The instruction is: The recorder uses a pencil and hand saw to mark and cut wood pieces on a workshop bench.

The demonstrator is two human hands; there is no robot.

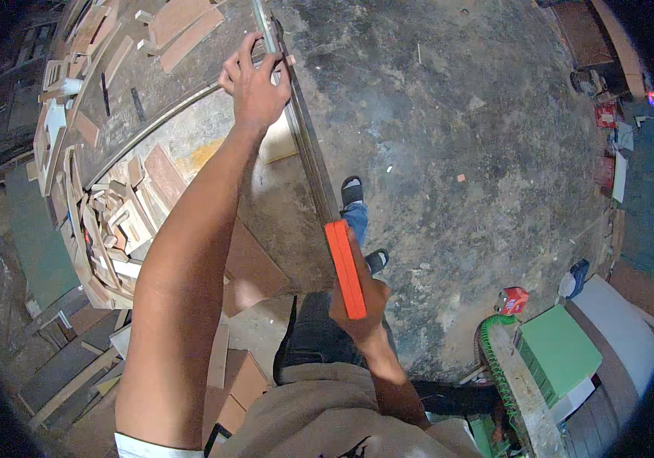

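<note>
My left hand [259, 85] reaches far forward to the long edge of the workbench. Its bent fingers and thumb grip a narrow pale strip [263, 21] that runs along that edge. Close to my body, my right hand [367, 309] is closed around an oblong bright orange object [346, 269] with a lengthwise seam; its kind is not clear from here. The orange object's far end lies close to the near end of a dark, grooved edge rail [313, 164]. The underside of my right-hand grip is hidden.
Loose wood offcuts [124, 217] are heaped at left, with flat boards [178, 27] on the bench [212, 57] beyond. My sandalled feet [352, 191] stand on the stained concrete floor [449, 175]. A coiled green hose [487, 359] and a green box [560, 347] are at lower right.
</note>
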